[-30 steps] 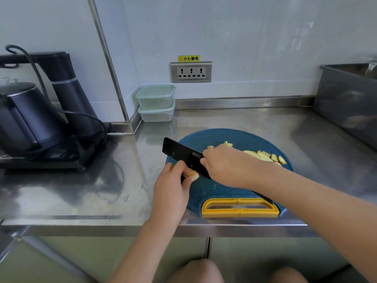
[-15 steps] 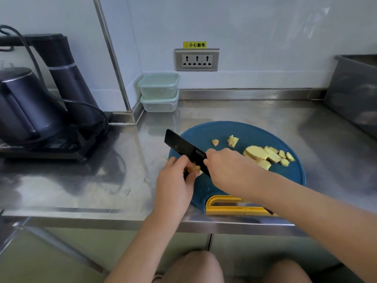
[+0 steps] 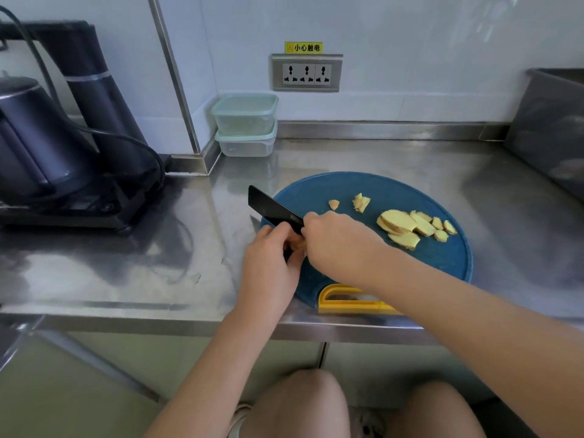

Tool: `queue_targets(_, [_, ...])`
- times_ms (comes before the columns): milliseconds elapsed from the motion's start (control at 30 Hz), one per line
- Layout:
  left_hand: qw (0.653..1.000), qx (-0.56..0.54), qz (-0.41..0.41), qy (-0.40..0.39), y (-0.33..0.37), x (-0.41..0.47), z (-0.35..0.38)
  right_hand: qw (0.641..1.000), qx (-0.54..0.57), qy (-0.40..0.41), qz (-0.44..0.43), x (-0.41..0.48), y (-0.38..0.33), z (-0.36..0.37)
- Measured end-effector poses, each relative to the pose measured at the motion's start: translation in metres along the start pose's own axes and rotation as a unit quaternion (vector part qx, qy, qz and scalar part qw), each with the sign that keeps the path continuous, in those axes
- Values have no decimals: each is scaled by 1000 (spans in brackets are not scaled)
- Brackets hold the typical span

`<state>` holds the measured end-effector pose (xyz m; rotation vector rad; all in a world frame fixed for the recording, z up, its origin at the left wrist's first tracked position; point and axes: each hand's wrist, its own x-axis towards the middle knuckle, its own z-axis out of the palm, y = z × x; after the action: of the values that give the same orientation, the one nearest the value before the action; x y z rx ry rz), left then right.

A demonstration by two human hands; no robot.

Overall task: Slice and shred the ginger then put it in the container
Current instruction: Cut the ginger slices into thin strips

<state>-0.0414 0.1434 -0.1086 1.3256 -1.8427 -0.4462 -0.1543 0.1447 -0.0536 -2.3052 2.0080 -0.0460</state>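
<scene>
At the left end of the worktop (image 3: 126,263) sits a dark kettle (image 3: 34,137) on its base. A black cord (image 3: 126,139) loops beside it. In the back corner, against the wall, two clear boxes (image 3: 245,121) with pale green lids are stacked one on top of the other. On the wall, up and to the right of them, is a socket (image 3: 306,72) with a yellow sign (image 3: 303,47) over it.

Near the front edge, the left hand (image 3: 268,263) has its fingers curled. It pinches a small bit of ginger (image 3: 298,245) on the left side of the blue board (image 3: 363,191). The two hands hide most of that bit. The black knife (image 3: 271,207) pokes out past the hands toward the back left, over the board's left rim. The right hand (image 3: 341,245) is curled tight round the knife, right beside the left hand.

Two small scraps (image 3: 360,202) lie on the board just behind the right hand. A heap of slices (image 3: 407,226) lies on the right side of the board. The board's yellow grip (image 3: 347,301) sits at the worktop's front edge, partly under the right arm. A grey bin (image 3: 553,128) stands at the right end of the worktop.
</scene>
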Motion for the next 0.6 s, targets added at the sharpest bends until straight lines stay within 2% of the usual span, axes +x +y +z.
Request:
queue_targets(267, [999,-32,-28,1,1,-1,0,998,57,-10,-14,15,1,-4])
queue_targets(400, [999,-42,-20,2,0,-4,0,990,133,-27,28,6,6,-10])
queue_targets(467, [999,-32,-15,3,0,-5,1,994,95,-46,21,-2,15,-9])
queue_targets(600, [1000,-19,-15,4,-1,-5,2,997,72,4,25,-10,33,-16])
